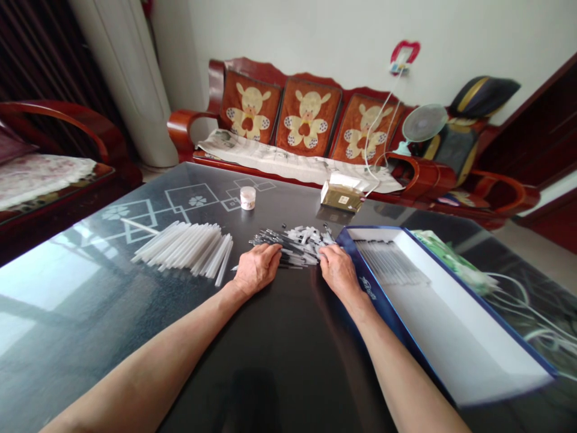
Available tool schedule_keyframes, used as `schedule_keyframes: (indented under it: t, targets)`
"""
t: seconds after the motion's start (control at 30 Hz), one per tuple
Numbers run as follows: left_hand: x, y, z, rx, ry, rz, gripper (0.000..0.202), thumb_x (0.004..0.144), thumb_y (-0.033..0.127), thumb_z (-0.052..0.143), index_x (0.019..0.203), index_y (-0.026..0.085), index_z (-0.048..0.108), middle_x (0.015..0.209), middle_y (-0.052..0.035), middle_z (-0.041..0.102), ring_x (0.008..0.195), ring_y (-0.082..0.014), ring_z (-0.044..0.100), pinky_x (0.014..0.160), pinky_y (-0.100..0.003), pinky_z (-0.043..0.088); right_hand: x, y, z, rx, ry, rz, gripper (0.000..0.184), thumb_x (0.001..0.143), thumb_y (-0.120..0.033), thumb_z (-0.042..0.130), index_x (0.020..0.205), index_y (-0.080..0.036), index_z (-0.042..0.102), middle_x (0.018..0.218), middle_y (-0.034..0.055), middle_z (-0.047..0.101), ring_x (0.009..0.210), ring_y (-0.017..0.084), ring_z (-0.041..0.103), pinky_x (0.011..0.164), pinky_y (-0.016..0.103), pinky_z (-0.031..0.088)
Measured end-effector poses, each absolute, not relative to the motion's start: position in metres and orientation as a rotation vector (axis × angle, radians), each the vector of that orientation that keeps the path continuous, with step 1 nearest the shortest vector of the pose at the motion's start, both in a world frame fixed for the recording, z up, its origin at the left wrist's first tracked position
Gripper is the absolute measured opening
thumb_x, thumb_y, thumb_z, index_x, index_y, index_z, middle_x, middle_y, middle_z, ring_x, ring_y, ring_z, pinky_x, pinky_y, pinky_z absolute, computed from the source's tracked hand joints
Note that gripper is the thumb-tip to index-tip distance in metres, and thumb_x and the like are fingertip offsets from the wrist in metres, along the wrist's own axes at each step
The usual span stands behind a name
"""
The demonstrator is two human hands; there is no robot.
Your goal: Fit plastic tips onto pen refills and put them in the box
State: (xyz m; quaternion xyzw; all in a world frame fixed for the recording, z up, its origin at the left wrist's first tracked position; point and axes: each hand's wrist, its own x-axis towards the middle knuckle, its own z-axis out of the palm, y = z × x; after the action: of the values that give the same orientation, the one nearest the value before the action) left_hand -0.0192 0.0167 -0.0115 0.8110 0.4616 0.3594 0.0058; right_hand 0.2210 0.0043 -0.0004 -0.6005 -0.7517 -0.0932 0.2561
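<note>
My left hand [256,267] rests knuckles-up on the dark glass table [90,313], fingers curled into the near edge of a heap of small dark-and-clear pen parts [295,240]. My right hand [337,269] lies at the heap's right edge, fingers bent into the pieces. What either hand holds is hidden by the fingers. A pile of clear plastic tubes [187,245] lies left of my left hand. A blue-rimmed white box lid [455,337] with several finished tubes [392,263] in it sits to the right of my right hand.
A small white jar [247,197] and a tissue box [342,193] stand at the table's far side. A green-printed bag [455,261] lies beyond the box lid. A red wooden sofa [306,114] with a fan [424,123] stands behind; an armchair [54,150] is at left.
</note>
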Motion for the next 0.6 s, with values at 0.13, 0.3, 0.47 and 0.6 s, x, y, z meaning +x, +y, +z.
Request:
schedule_keyframes:
  t: [0.13,0.3,0.47,0.6]
  targets:
    - [-0.019,0.017,-0.012,2.540,1.447,1.127,0.025,0.095,0.032,0.044,0.108,0.021,0.063,0.086,-0.0045,0.068,0.083,-0.0163,0.064,0.070,-0.024,0.050,0.225,-0.004,-0.003,-1.617,-2.063,-0.252,0.018,0.082,-0.013,0.051,0.089,-0.018,0.067,0.092,0.0087,0.067,0.088,0.022,0.060,0.084,0.033,0.047]
    - [-0.019,0.017,-0.012,2.537,1.436,1.136,0.024,0.095,0.031,0.045,0.107,0.021,0.063,0.086,-0.0045,0.068,0.083,-0.0166,0.064,0.070,-0.025,0.050,0.231,-0.013,0.004,-1.672,-2.093,-0.249,0.019,0.080,-0.010,0.051,0.082,-0.018,0.067,0.088,0.0088,0.067,0.085,0.021,0.060,0.082,0.033,0.047]
    - [-0.018,0.017,-0.012,2.532,1.425,1.142,0.024,0.095,0.031,0.045,0.108,0.021,0.063,0.086,-0.0045,0.067,0.083,-0.0164,0.064,0.070,-0.024,0.050,0.226,-0.019,0.012,-1.660,-2.094,-0.254,0.017,0.081,-0.012,0.053,0.085,-0.017,0.068,0.095,0.0094,0.067,0.089,0.022,0.060,0.084,0.034,0.046]
    - [-0.018,0.017,-0.011,2.537,1.423,1.138,0.024,0.095,0.030,0.045,0.107,0.021,0.063,0.086,-0.0045,0.068,0.082,-0.0164,0.064,0.070,-0.025,0.050,0.216,-0.020,0.008,-1.710,-2.093,-0.309,0.013,0.083,-0.021,0.058,0.089,-0.018,0.069,0.103,0.0100,0.066,0.095,0.026,0.058,0.086,0.040,0.044]
